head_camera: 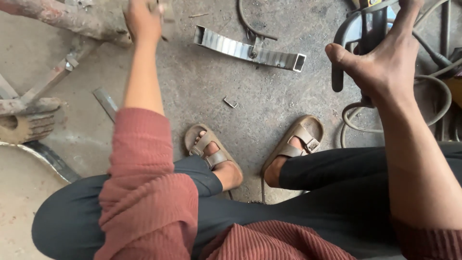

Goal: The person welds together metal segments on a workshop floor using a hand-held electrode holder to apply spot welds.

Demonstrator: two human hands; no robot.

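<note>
A: Rust first, far left: a crusted glove (30, 120) lies on the floor (202, 96) beside a pale disc (24, 183) with a dark curved rim. Above it, a rough, flaking frame (72, 19) of welded bars.

B: And the left hand (143, 20)?

A: Up at the top edge, blurred, curled against the frame. Whether it grips I can't tell. The sleeve is ribbed, rust-red knit.

B: Middle ground?

A: Gritty grey concrete. A flat strip (106, 102) lies near the forearm. A shiny square tube (250, 49), open at both ends, lies slantwise, touched by a thin bent rod (250, 26). A small clip (230, 102) sits alone below it. Two tan sandals (211, 151) stand apart, with bare floor between them and the tube.

B: Right side?

A: The right hand (385, 62) wraps fingers round a dark grey tool handle (358, 38), thumb sticking out free. Cables (433, 96) loop close behind it, crowding that edge.
</note>
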